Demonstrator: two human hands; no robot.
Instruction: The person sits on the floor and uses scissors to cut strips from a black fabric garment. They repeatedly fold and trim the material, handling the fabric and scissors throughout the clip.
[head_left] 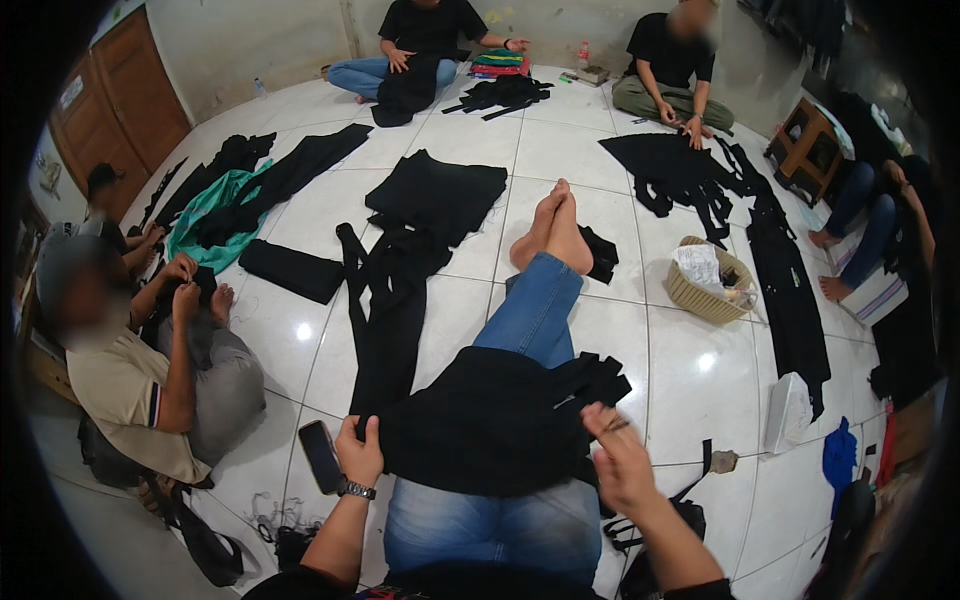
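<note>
Blk fabric pc [480,420] lies across thighs of person seated on wht tile floor [680,390], legs out in blue jeans [490,525], bare ft [553,235] crossed. Strip-like ends of the pc stick out at its far R corner.

L hand [360,455]: at near-L edge of pc; thumb on top, edge pinched btwn thumb & fingers. Wristwatch [357,489] on that wrist. Smartphone [320,457], screen dark, on floor just L of hand.

R hand [622,460]: raised by R edge of pc, motion-blurred. Fingers partly curled, close tog.; slim dark item [617,426] shows at them, kind unclear. Can't tell from where I stand if it's pinched, or if hand touches the cloth.

Floor beyond ft. & to sides: long blk garment pcs [395,300] ahead-L; folded blk bundle [292,270] near these; green cloth [215,215] farther L, partly under blk cloth. R side: beige basket [708,298] w/ wht crumpled wrap [697,267] inside; long blk strip [785,290] past it.

Others: co-worker in beige shirt [130,405], L, hands tog. at dark cloth. Far side, co-worker in blk tee [425,30], blk cloth over lap. Far R, co-worker in olive trousers [650,98], one hand down at blk cloth pc [670,170].
</note>
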